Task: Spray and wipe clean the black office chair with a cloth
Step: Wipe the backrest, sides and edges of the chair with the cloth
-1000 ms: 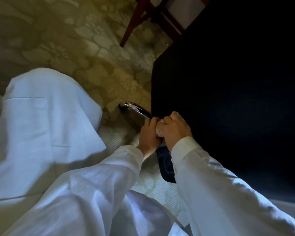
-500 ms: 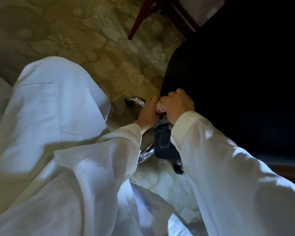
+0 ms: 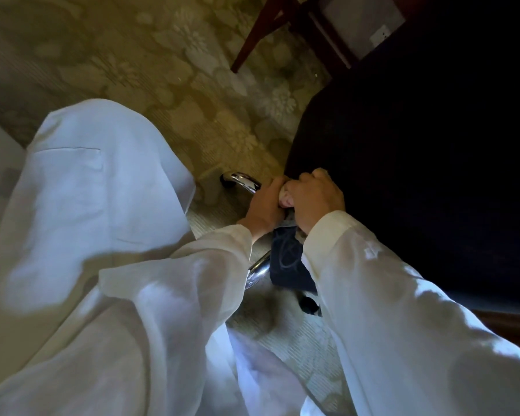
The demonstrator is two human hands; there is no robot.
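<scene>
The black office chair (image 3: pixel 418 163) fills the right side, its dark seat seen from above. Below the seat edge, two chrome base legs (image 3: pixel 243 180) show, with a black caster (image 3: pixel 308 304) lower down. My left hand (image 3: pixel 264 205) and my right hand (image 3: pixel 315 199) meet at the seat's left edge, both curled round a bunched cloth (image 3: pixel 284 198), pale between the fingers. A dark blue part of the cloth (image 3: pixel 288 259) hangs down below the hands. No spray bottle is in view.
A patterned beige carpet (image 3: pixel 162 70) covers the floor. A dark red wooden furniture leg (image 3: pixel 252 40) stands at the top. My knee in white fabric (image 3: pixel 102 190) rises at the left. A wooden edge (image 3: pixel 517 325) shows at the lower right.
The view has shifted, so the chair and hands sit higher and further right in frame. Both hands stay together, gripping the cloth at the seat edge.
</scene>
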